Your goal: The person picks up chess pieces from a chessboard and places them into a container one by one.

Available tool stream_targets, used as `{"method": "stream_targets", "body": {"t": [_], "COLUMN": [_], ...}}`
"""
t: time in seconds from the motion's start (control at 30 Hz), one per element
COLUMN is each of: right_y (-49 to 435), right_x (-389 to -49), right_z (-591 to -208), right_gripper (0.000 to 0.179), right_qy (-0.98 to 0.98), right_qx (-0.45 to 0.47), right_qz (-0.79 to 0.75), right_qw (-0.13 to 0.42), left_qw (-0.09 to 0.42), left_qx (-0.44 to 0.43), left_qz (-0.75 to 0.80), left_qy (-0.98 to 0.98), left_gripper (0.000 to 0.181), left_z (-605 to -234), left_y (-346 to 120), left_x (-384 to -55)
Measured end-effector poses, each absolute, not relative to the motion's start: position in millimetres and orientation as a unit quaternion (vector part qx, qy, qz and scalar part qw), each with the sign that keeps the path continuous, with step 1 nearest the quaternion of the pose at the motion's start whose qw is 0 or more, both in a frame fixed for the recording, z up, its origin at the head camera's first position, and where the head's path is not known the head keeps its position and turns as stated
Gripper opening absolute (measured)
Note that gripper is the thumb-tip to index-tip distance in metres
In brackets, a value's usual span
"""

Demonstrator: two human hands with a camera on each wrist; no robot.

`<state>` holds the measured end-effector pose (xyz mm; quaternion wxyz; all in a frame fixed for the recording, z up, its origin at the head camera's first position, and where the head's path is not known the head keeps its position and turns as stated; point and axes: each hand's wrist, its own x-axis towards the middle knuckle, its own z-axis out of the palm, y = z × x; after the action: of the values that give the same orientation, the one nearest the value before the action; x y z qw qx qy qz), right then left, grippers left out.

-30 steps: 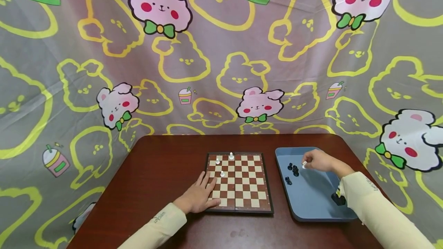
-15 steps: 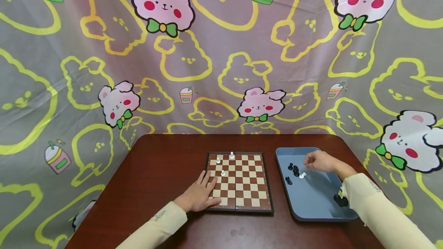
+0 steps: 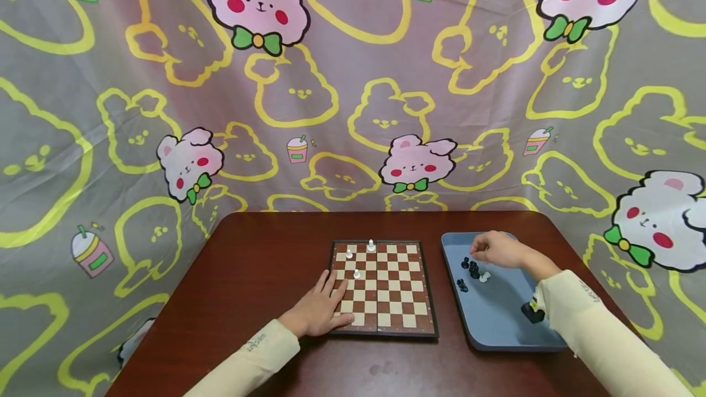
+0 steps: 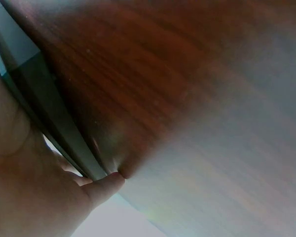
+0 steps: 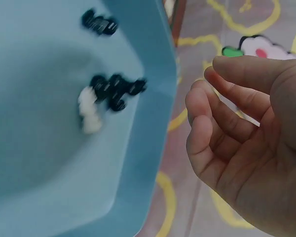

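Note:
My left hand (image 3: 317, 310) rests with spread fingers on the left edge of a folding chessboard (image 3: 399, 291); the left wrist view shows its thumb (image 4: 104, 188) along the board's dark side. Three white chess pieces stand on the board's left half, the tallest white piece (image 3: 371, 245) at the far edge. Over the far part of a blue tray (image 3: 491, 320) hovers my right hand (image 3: 499, 250), its fingers loosely bent and holding nothing. Below it a white chess piece (image 5: 90, 109) lies on its side, right by several black chess pieces (image 5: 114, 90).
Another small black chess piece (image 3: 462, 285) lies near the tray's left wall. A black wrist device (image 3: 532, 311) shows at the right sleeve. The dark wooden table (image 3: 265, 250) backs onto a patterned curtain (image 3: 342, 139).
My right hand has let go of the white chess piece, which now lies in the tray by the black ones. The hand has lifted and shifted left; the left hand stays put.

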<state>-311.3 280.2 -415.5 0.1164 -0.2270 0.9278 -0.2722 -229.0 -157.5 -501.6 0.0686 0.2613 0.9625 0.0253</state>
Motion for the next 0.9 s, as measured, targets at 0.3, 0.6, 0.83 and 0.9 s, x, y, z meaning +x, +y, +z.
{"method": "stream_targets", "body": {"t": [0.3, 0.6, 0.83, 0.9], "right_y": [241, 187, 152, 144], "right_x": [-308, -306, -303, -302], "right_z": [-401, -400, -408, -412], "right_gripper": [0.006, 0.006, 0.004, 0.005], "right_qy": [0.916, 0.913, 0.905, 0.904], "right_qx": [-0.259, -0.279, -0.306, -0.306], "right_qz": [-0.287, -0.278, -0.273, -0.275], "right_qw": [0.109, 0.108, 0.114, 0.118], "left_qw": [0.064, 0.056, 0.067, 0.072], "left_qx": [0.261, 0.266, 0.262, 0.26], "left_qz": [0.02, 0.032, 0.031, 0.035], "left_qy": [0.963, 0.962, 0.962, 0.962], "left_gripper": [0.086, 0.086, 0.086, 0.085], "left_z": [-501, -498, -501, -500], "left_y": [-156, -158, -157, -156], "left_x": [-232, -232, -230, -229]}}
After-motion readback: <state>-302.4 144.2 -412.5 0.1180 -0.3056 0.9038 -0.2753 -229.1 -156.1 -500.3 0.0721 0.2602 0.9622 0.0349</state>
